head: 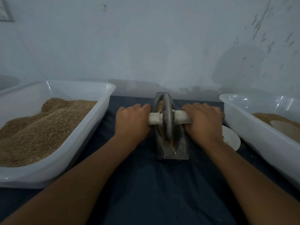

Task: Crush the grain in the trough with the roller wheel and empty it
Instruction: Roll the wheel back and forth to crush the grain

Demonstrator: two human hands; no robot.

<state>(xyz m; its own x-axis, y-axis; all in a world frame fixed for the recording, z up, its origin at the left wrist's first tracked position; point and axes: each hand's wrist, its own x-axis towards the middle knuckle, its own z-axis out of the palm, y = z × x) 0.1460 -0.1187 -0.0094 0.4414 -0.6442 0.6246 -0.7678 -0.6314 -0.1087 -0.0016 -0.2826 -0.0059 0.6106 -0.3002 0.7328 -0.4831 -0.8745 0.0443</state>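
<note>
Grey roller wheel (pixel 168 117), white handle (pixel 181 118), tan grain (pixel 160 105), dark-blue cloth (pixel 146 184).

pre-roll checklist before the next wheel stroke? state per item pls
1. Left hand grips the handle: ok.
2. Right hand grips the handle's other end: ok.
3. Wheel sits in the trough, upright: ok.
4. Grain in the trough beside the wheel: ok, some visible; how crushed it is: cannot tell.
5. Trough flat on the dark cloth, between the left tub and right tub: ok.
6. White dish lies close by the right hand, partly hidden; whether it clears the stroke: cannot tell.
</note>
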